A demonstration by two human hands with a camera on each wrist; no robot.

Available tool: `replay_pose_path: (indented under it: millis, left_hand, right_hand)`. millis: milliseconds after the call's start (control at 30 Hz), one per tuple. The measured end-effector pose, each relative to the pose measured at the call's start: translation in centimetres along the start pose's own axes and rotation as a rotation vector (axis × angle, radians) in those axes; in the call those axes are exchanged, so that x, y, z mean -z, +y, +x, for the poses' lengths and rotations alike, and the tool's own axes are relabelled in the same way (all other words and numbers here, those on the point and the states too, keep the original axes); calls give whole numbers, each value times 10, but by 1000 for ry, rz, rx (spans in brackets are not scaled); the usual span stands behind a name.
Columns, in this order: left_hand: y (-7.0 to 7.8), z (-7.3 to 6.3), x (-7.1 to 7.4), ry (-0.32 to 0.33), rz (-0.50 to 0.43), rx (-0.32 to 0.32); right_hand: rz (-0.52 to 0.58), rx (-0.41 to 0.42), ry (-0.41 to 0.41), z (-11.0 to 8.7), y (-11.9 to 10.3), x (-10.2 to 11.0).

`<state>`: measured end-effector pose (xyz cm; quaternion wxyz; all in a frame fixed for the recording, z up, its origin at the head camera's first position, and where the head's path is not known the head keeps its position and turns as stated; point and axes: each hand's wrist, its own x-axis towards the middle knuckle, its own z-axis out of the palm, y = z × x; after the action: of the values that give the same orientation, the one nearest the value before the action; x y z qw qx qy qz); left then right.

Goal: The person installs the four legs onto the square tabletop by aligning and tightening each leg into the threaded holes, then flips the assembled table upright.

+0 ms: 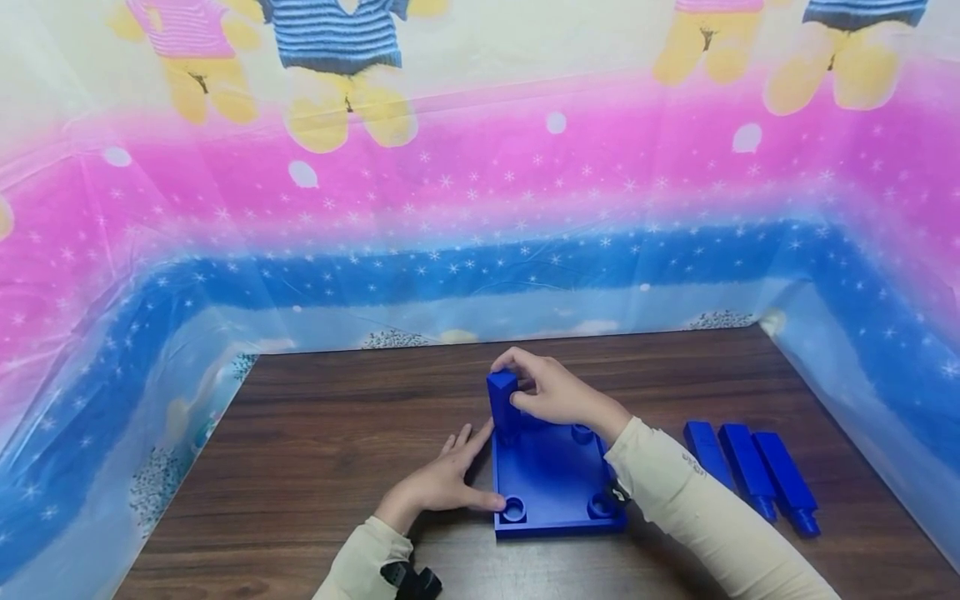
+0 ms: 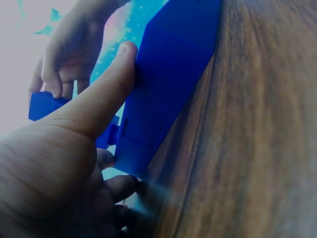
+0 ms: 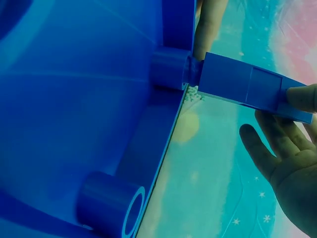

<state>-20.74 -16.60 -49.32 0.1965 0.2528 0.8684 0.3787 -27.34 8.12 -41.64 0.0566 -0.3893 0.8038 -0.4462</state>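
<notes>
Tabletop point(image 1: 322, 425): only head view shows 3 loose posts point(image 1: 746, 462) near tray point(image 1: 551, 477).

From the head, looks forward and down, farthest off, at the blue tray point(image 1: 551, 475); from left wrist, close along its left side; from right wrist, close toward its far edge, sharing its far-left corner with head.

Bright head view; dimmer wrist views, left hazy
</notes>
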Motion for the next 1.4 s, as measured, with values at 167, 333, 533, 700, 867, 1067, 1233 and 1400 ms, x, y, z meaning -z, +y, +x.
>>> replay_pose_path:
  millis: [167,333,533,700,867,1067,1233,1400]
  left_hand:
    - [-1,-2,-1,8,5,8]
    - [-2,-2,-1,12,7,10]
    - [-2,0,-1,8,14,1]
    - [-1,0,0,3,11,3]
    - [-1,0,0,-3,7,4]
    - [-1,0,0,-9,4,6]
    - [-1,1,0,-9,8,4]
    - [-1,0,0,-8,15,16]
  right_hand:
    - [-1,-9,2,-1,-2,-1]
    - [-7,-15,14,-2,-3,-2]
    - [-38,-22,37,-3,-1,-3]
    - [-75,-20,68,-5,1,-4]
    - [-95,-20,89,-5,1,-5]
    - [-99,-13,117,-6,1,-6]
    - [-136,-6,150,-6,2,-8]
    - [-226,14,172,-7,0,-9]
